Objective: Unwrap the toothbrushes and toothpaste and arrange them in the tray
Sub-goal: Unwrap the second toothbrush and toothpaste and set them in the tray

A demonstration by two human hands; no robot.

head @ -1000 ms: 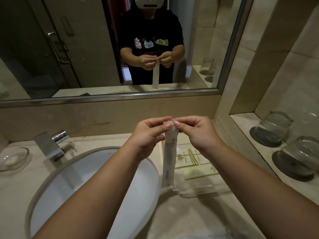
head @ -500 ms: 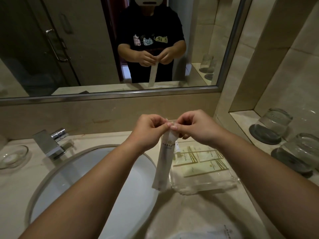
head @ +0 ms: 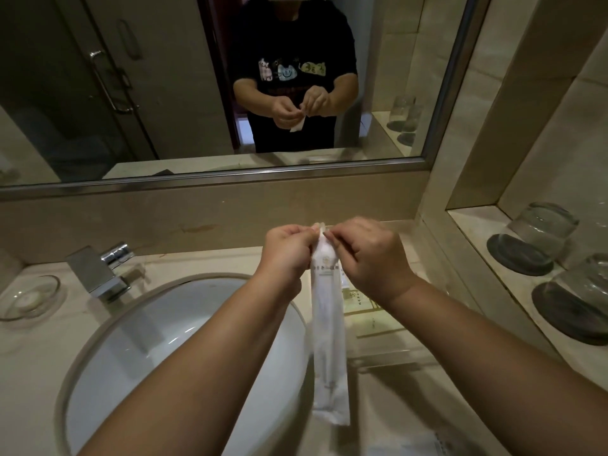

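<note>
Above the sink (head: 164, 340), left hand (head: 288, 250) and right hand (head: 370, 255) pinch a white toothbrush wrapper's (head: 329, 340) top edge; tearing it open seems next.

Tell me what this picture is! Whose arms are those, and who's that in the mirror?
They belong to a person wearing the camera on their head. The mirror shows that same person. Their left hand and right hand pinch the top of a long white packet hanging in front of the sink. Right of the sink, a clear tray sits on the counter. A tap and a glass dish are on the left; upturned glasses stand on the shelf at right.
</note>
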